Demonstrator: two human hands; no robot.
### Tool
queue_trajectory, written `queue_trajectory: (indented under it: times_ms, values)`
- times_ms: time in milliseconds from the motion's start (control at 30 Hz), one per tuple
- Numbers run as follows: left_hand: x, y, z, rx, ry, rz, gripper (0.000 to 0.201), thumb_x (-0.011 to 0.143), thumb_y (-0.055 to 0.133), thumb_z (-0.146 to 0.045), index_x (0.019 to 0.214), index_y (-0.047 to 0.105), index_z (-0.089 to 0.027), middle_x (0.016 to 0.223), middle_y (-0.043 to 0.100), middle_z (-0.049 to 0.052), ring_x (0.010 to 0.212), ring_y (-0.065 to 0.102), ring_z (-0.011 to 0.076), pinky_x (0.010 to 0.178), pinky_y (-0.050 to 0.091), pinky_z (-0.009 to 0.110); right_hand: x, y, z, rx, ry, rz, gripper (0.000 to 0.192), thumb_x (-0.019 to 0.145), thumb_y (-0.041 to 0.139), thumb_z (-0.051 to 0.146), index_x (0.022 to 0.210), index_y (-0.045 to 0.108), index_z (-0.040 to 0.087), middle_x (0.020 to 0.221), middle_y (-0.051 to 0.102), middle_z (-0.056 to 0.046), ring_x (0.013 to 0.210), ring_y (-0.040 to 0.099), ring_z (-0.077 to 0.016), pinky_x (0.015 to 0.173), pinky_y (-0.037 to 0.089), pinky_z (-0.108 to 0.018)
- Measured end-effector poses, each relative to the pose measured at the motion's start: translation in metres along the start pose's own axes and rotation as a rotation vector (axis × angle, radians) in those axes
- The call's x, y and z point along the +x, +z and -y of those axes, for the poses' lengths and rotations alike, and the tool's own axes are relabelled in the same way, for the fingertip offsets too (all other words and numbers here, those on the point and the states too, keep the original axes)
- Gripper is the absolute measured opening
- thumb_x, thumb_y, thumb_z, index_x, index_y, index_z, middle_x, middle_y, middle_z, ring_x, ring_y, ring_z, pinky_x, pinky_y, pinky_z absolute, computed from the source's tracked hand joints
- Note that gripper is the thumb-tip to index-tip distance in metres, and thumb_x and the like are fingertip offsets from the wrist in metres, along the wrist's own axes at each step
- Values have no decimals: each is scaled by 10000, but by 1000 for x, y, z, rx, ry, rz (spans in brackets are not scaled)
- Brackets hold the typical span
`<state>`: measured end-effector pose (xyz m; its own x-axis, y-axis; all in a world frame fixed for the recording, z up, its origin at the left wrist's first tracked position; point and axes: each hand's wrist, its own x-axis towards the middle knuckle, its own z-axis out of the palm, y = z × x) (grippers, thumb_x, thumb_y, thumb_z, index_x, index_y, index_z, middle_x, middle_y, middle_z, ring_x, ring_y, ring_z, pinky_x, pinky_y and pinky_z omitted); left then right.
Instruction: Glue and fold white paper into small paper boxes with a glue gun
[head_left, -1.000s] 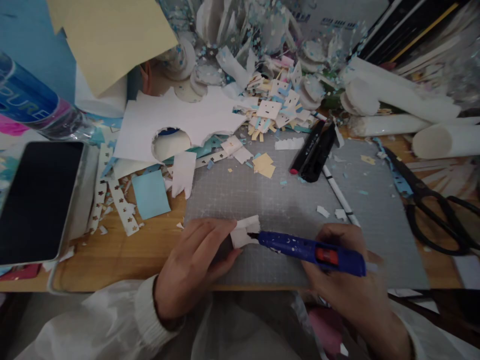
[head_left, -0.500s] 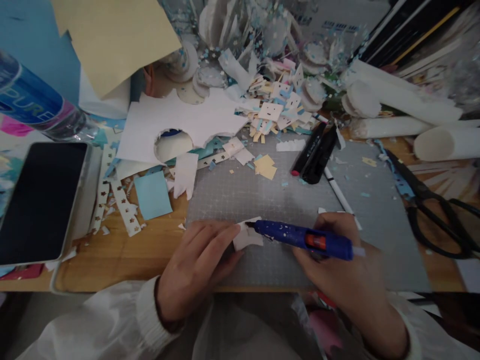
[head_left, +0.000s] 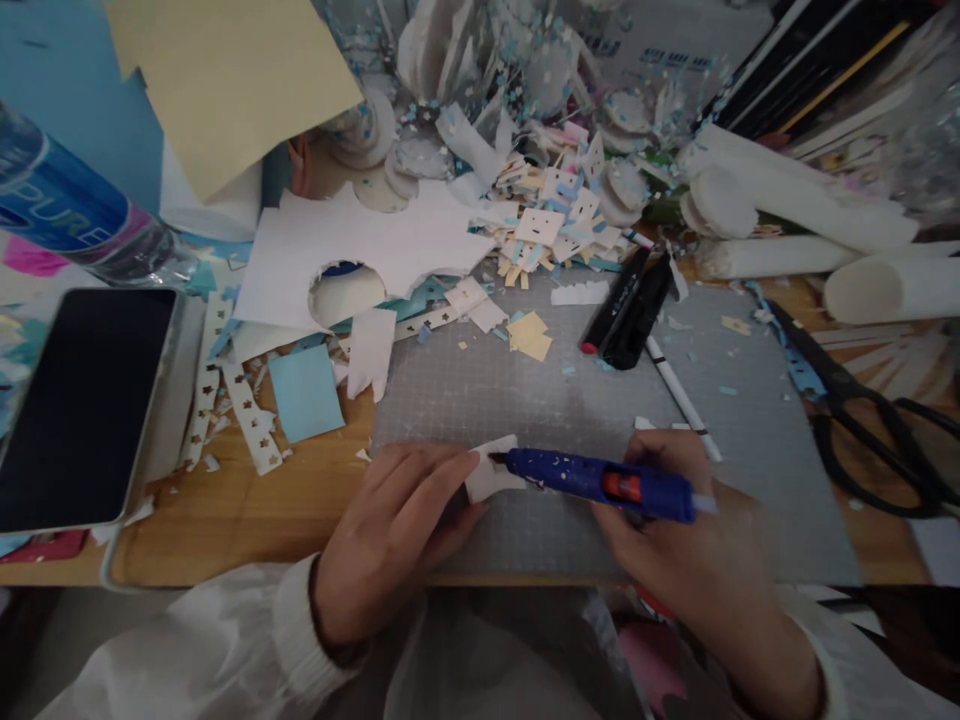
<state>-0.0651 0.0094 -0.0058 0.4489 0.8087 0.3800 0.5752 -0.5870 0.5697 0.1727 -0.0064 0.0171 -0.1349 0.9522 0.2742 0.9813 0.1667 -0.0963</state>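
Left hand (head_left: 390, 530) pins a small white paper cutout (head_left: 491, 470) flat on the grey gridded cutting mat (head_left: 540, 400), near the mat's front edge; fingers curled over it, thumb at the piece's lower edge. Right hand (head_left: 690, 540) is wrapped around a blue glue gun with an orange trigger (head_left: 600, 478), held roughly level, dark nozzle touching the cutout's right side.

Readable text: clear plastic bottle with a blue label (head_left: 67, 215), far left, shows "PURE"; the rest is cut off. Other print at the back is too blurred to read.

Around: dark-screened phone (head_left: 79, 400) lies left on the wooden desk (head_left: 247, 520). Light blue paper square (head_left: 306, 392) sits just off the mat's left edge, beside white strips punched with star holes (head_left: 251, 420). Black marker pens (head_left: 628, 305) lie at the mat's top, thin white pen (head_left: 679, 395) just below them. Black-handled scissors (head_left: 862, 410) lie right. White paper rolls (head_left: 810, 230) are stacked behind.
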Motion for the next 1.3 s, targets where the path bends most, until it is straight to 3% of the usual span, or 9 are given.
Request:
queue_trajectory:
  times_ms: [400,900,1000,1100,1200,1300]
  values:
    - [-1,0,1,-9,-29,8,341,833,658,-167,1154,546,-138,999,669,78,933,610,201,849,499,340,-12,-13,-12,43,-32,21,161,761,511,301,888,453,221,574,542,46,396,536,-128,426,342,-234]
    - [0,0,1,-34,-23,7,349,820,664,-142,1149,551,-122,1007,660,83,947,601,203,852,495,344,-2,-3,-7,18,-68,-1,139,810,482,333,879,463,215,561,539,41,378,517,-134,406,303,-245]
    - [-1,0,2,-38,-32,11,352,822,666,-146,1153,547,-128,1009,658,78,945,597,200,854,492,343,-5,-6,-12,117,42,-1,167,789,530,350,871,454,225,605,544,34,422,525,-134,436,357,-247]
    - [-1,1,2,-43,-43,10,351,824,659,-135,1155,541,-142,1001,662,68,942,598,193,851,494,332,-8,-13,-23,178,283,-112,244,758,599,408,865,460,239,668,537,11,522,549,-161,499,421,-277]
    - [-2,1,2,-42,-44,-20,355,814,662,-122,1147,543,-152,1003,661,65,945,601,189,858,494,322,-14,-21,-43,108,485,-255,328,722,662,439,923,499,238,788,552,-37,627,579,-193,573,467,-316]
    - [-3,0,1,-45,-61,-56,358,801,677,-139,1134,545,-159,1009,658,64,955,608,189,866,494,316,-24,-22,-70,1,603,-294,437,728,644,486,1059,509,233,933,571,-100,799,619,-274,674,485,-384]
